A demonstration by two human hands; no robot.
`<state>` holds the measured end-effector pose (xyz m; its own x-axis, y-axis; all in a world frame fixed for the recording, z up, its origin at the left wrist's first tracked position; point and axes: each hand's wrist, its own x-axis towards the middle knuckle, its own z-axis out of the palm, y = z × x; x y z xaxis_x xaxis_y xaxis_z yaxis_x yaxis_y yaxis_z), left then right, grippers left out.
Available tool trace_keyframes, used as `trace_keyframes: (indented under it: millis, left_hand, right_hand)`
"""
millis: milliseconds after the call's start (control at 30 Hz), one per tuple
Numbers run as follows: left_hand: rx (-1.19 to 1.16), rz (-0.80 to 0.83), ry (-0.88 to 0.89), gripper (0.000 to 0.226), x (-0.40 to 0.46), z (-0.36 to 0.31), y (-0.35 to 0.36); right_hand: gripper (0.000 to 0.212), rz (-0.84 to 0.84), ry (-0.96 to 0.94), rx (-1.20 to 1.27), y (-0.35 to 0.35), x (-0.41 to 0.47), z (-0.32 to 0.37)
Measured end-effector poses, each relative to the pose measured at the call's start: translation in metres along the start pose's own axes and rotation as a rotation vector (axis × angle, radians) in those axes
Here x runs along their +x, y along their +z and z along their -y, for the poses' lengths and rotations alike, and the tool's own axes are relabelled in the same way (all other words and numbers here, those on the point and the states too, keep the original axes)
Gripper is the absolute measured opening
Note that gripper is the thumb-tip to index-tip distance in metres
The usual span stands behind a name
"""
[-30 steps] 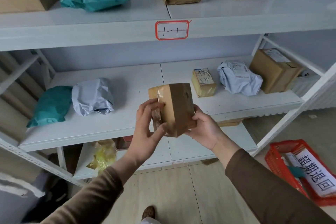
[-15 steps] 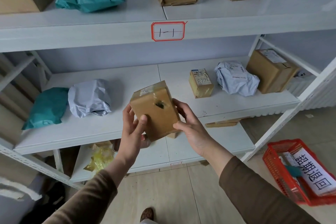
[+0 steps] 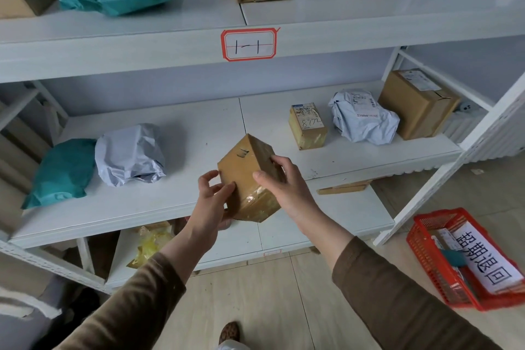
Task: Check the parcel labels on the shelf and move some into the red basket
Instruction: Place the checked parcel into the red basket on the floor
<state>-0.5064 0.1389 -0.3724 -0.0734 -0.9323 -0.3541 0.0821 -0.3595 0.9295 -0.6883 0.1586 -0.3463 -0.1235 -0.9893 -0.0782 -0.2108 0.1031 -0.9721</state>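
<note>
both hands grip 1 tilted cardboard box (image 3: 250, 176) in front of the shelf (image 3: 176, 207): left hand (image 3: 211, 202) fingers curled against its left face, right hand (image 3: 284, 187) wrapped over its right face.

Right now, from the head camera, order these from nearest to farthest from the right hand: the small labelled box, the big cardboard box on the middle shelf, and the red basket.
From the right hand:
1. Small labelled box, just up and right on the middle shelf.
2. Big cardboard box, at that shelf's right end.
3. Red basket, on the floor, far right.
</note>
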Motion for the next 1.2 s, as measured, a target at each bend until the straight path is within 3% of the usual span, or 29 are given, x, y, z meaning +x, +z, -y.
trace_keyframes:
  millis: [67,133,233,333,433,533,667,867,1200]
  left_hand:
    - [0.007,0.056,0.017,0.047,-0.002,-0.001,0.006]
    - [-0.027,0.124,0.015,0.063,-0.006,-0.004,0.011]
    - [-0.122,0.172,0.016,0.083,-0.003,-0.004,0.015]
    - [-0.193,0.169,0.027,0.085,0.003,-0.003,0.015]
    - [-0.334,0.19,0.027,0.078,0.007,-0.002,0.012]
    - [-0.532,0.29,-0.055,0.076,0.004,-0.003,0.009]
    - [-0.612,0.337,-0.123,0.064,0.003,-0.002,0.01]
    - [-0.465,0.285,-0.059,0.039,0.009,0.003,0.009]
    - [-0.071,0.23,0.183,0.045,-0.001,0.004,0.016]
  right_hand:
    - [0.086,-0.061,-0.107,-0.214,0.007,-0.005,-0.006]
    - [0.087,-0.083,-0.223,-0.324,0.015,-0.012,-0.012]
    - [0.094,-0.087,-0.351,-0.289,0.02,-0.02,-0.015]
    - [0.098,-0.053,-0.425,-0.166,0.021,-0.022,-0.017]
    - [0.077,-0.08,-0.296,0.113,0.012,-0.021,-0.011]
    - [0.047,-0.085,-0.008,0.266,0.001,-0.014,-0.012]
    - [0.044,0.088,0.239,0.466,0.0,-0.009,-0.022]
    - [0.057,0.178,0.204,0.549,-0.001,-0.009,-0.021]
    - [0.066,0.017,0.134,0.576,-0.004,-0.006,-0.033]
